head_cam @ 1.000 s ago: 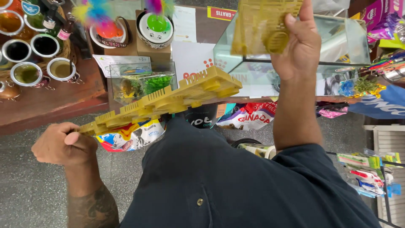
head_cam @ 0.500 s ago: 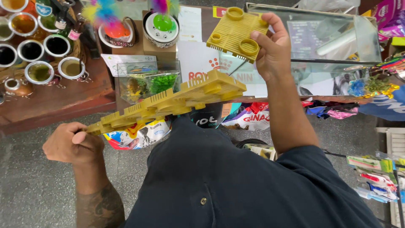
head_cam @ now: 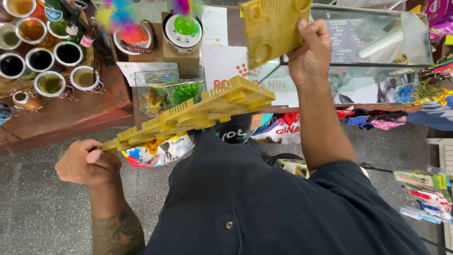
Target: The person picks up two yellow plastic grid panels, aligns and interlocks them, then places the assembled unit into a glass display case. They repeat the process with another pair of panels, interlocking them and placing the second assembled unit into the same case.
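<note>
My left hand [head_cam: 87,163] grips the near end of a long yellow plastic grid panel [head_cam: 198,111], which slants up and to the right over the counter edge. My right hand [head_cam: 311,52] is raised over the counter and holds a smaller yellow plastic grid piece [head_cam: 273,28] by its lower right edge, its face tilted toward me. The two yellow pieces are apart. My dark shirt fills the lower middle of the view.
A wooden shelf [head_cam: 71,118] on the left carries several round metal-rimmed cups [head_cam: 40,59]. A pet bowl on a box [head_cam: 181,33] and feather toys stand behind. A glass case [head_cam: 373,42] sits at the right; pet food bags [head_cam: 283,127] lie below; packaged goods [head_cam: 424,193] hang far right.
My right hand has turned the small yellow piece from flat overhead to tilted face-on, shifting slightly. My left hand and the long panel have stayed nearly still.
</note>
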